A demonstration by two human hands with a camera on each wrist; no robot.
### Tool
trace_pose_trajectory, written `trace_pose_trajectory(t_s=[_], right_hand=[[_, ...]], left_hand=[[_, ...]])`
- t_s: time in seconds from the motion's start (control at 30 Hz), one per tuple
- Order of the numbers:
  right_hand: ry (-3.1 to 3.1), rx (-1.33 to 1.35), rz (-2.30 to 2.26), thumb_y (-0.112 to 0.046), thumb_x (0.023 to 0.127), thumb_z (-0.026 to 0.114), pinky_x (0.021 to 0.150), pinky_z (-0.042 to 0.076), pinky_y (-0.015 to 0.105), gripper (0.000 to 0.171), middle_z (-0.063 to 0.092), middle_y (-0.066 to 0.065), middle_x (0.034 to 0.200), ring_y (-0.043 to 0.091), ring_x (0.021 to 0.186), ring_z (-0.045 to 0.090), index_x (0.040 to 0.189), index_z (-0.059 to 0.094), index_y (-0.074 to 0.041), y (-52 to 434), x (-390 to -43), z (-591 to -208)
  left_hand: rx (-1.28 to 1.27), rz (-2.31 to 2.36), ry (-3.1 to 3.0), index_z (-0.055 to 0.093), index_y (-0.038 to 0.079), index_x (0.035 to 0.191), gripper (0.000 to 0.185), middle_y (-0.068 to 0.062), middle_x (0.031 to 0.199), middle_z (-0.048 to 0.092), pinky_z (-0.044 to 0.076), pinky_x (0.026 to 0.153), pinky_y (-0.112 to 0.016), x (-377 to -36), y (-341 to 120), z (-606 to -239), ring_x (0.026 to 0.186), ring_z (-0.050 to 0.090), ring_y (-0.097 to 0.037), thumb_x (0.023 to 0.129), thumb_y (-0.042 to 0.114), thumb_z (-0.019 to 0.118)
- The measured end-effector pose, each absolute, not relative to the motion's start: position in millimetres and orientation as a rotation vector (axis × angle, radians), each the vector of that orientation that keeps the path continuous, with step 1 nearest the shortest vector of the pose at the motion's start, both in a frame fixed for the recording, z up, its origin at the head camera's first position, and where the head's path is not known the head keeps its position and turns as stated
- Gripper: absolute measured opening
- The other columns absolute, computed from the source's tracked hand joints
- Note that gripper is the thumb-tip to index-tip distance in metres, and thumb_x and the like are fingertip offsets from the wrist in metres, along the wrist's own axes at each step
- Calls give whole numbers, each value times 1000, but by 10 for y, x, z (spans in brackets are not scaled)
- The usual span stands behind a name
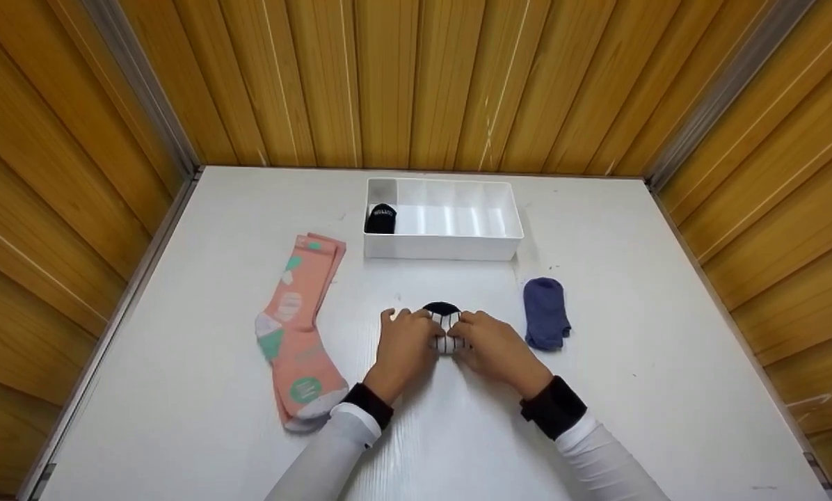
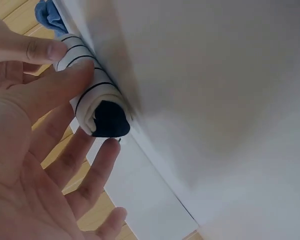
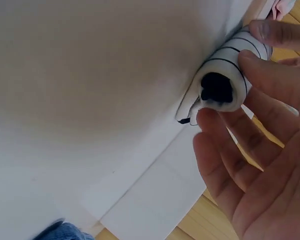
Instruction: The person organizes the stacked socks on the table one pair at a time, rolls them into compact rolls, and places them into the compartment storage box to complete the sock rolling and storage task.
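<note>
Resting side by side at the middle of the white table [image 1: 179, 390], the left hand [image 1: 403, 348] and right hand [image 1: 494, 348] pinch a rolled striped sock [image 1: 444, 327] between thumbs and curved fingers [image 2: 65, 80], palms down, forearms angled inward, before the white bin [image 1: 444, 247]

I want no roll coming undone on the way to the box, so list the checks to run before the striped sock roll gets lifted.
1. Both hands on the roll: left hand and right hand hold the striped sock roll from either side. Ok.
2. Roll tight: coiled layers show at both ends in the wrist views. Ok.
3. Dark cuff turned over the roll to lock it: cannot tell.
4. Room in the white box: only a dark rolled sock sits at its left end. Ok.
5. Path to the box: blue sock and pink socks lie off to the sides. Ok.
</note>
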State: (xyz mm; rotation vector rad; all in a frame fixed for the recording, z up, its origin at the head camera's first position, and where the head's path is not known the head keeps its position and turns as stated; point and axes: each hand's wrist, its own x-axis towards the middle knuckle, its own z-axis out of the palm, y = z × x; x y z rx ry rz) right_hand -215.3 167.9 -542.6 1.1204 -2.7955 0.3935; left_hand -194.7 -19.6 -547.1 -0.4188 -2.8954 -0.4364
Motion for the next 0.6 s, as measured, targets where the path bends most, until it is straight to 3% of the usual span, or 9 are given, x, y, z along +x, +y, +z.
trace_pose_trajectory(t_s=[0.23, 0.43, 0.6], right_hand=[[-2685, 1128, 329, -18, 71, 90, 69, 52, 33, 34, 62, -2, 94, 19, 85, 58, 99, 70, -16, 1662, -2133, -5451], [-2686, 1121, 316, -11, 76, 84, 70, 52, 33, 25, 65, -2, 94, 20, 84, 59, 98, 74, -16, 1635, -2153, -5478], [-2684, 1107, 294, -7, 80, 77, 69, 52, 33, 22, 66, -1, 94, 20, 82, 58, 100, 77, -15, 1651, -2164, -5490]], left_hand=[[-394, -509, -2940, 82, 33, 98, 23, 8, 102, 77, 39, 99, -61, -1951, -229, -5417, 93, 68, -24, 79, 20, 83], [-397, -459, -2951, 82, 31, 97, 22, 5, 95, 79, 41, 99, -62, -1962, -216, -5390, 89, 70, -26, 79, 19, 82], [-424, -383, -2920, 80, 28, 100, 23, 5, 102, 77, 43, 98, -59, -1962, -161, -5408, 93, 69, -25, 79, 18, 81]])
